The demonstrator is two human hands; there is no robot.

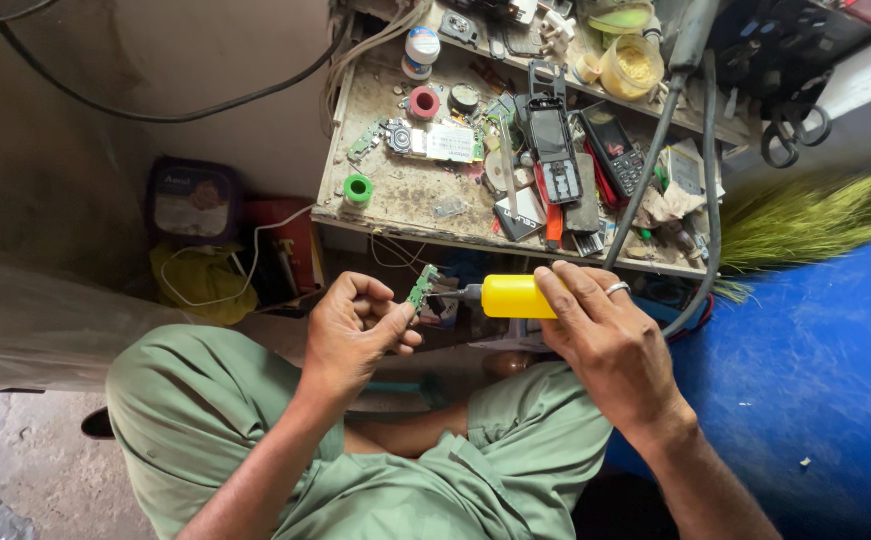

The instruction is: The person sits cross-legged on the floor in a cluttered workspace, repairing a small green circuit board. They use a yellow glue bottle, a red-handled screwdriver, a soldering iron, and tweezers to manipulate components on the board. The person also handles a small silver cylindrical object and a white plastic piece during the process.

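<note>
Head view, your left hand (356, 330) mid-frame, fingers pinching a small green circuit board (419, 290), your right hand (606, 335) curled tight round a yellow-handled tool (516, 297), tip touching the board, cluttered workbench (396, 195) above with phone parts.

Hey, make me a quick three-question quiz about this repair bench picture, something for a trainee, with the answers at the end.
1. True or false: the left hand pinches a small green circuit board.
2. What colour is the handle of the tool gripped by the right hand? A) red B) yellow C) black
3. Which finger ornament shows on the right hand?

Key
1. True.
2. B; its tip meets the board.
3. A silver ring.
</note>
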